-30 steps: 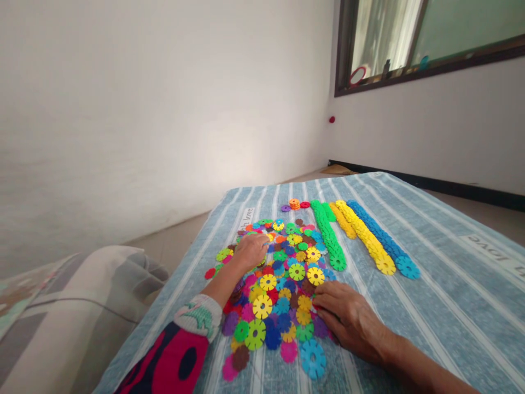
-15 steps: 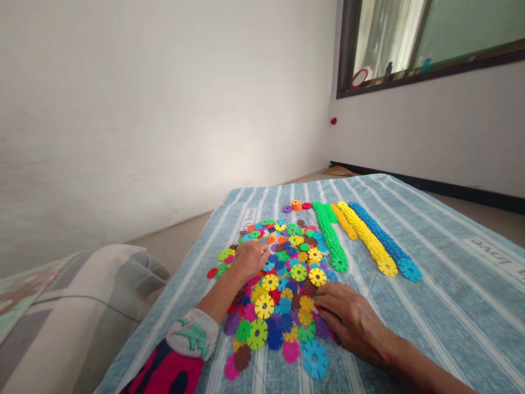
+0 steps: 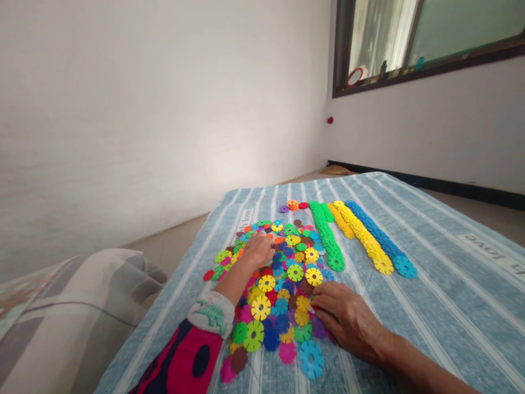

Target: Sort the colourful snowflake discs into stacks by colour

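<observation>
A heap of colourful notched plastic discs [image 3: 261, 308] lies on the striped cloth. My left hand [image 3: 258, 251] is over the far left part of the heap, its fingers bent and slightly apart, close to an orange disc [image 3: 279, 240]. No held disc shows there. On the heap's right edge rests my right hand [image 3: 348, 316], palm down, fingers together and curled; what lies under the fingertips is hidden. Right of the heap, overlapping discs form a long green row [image 3: 328, 241], a yellow row [image 3: 367, 241] and a blue row [image 3: 379, 235].
Beyond the heap sit a small orange stack [image 3: 292, 204], a purple disc [image 3: 284, 209] and a red disc [image 3: 303, 206]. A short green row [image 3: 327, 212] and a short darker yellow row [image 3: 343, 223] lie between the long ones. Grey-white fabric [image 3: 102, 306] bulges at left.
My left hand has moved slightly farther over the heap, its forearm shifting right. My right hand stays at the heap's edge. The whole view has shifted a little.
</observation>
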